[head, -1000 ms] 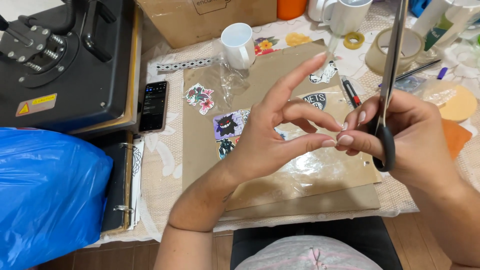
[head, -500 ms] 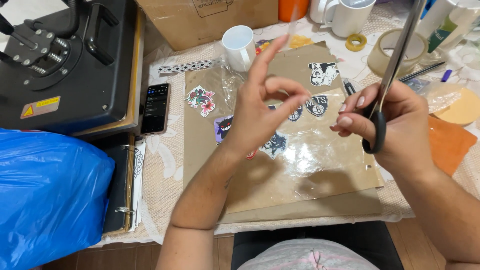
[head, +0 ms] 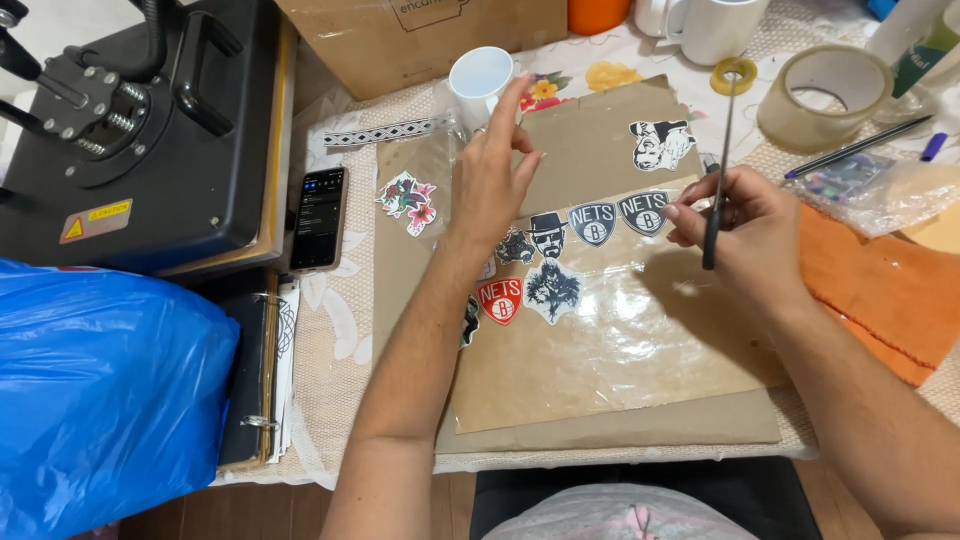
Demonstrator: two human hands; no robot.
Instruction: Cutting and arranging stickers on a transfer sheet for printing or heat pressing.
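Note:
My right hand point(head: 745, 225) grips a pair of scissors point(head: 718, 170) by the dark handles, blades pointing up and away. My left hand point(head: 497, 170) hovers with fingers spread over the far left part of a brown cardboard sheet point(head: 600, 390), holding nothing that I can see. On the cardboard lie several cut-out stickers under clear film: two shield-shaped badges point(head: 618, 218), a red round badge point(head: 499, 300), a black-and-white figure with a hat point(head: 550, 285) and a black-and-white face point(head: 661, 143). A flower sticker point(head: 407, 200) lies to the left.
A black heat press point(head: 140, 130) stands at the left, with a phone point(head: 319, 217) beside it and a blue plastic bag point(head: 100, 400) below. White mugs point(head: 478, 82), a tape roll point(head: 825, 95), a pen point(head: 858, 147), an orange cloth point(head: 880, 290) and a cardboard box point(head: 420, 35) ring the sheet.
My left hand has moved away from the right hand, up and to the far left of the cardboard. The right hand with the scissors has dropped lower. More stickers show on the sheet.

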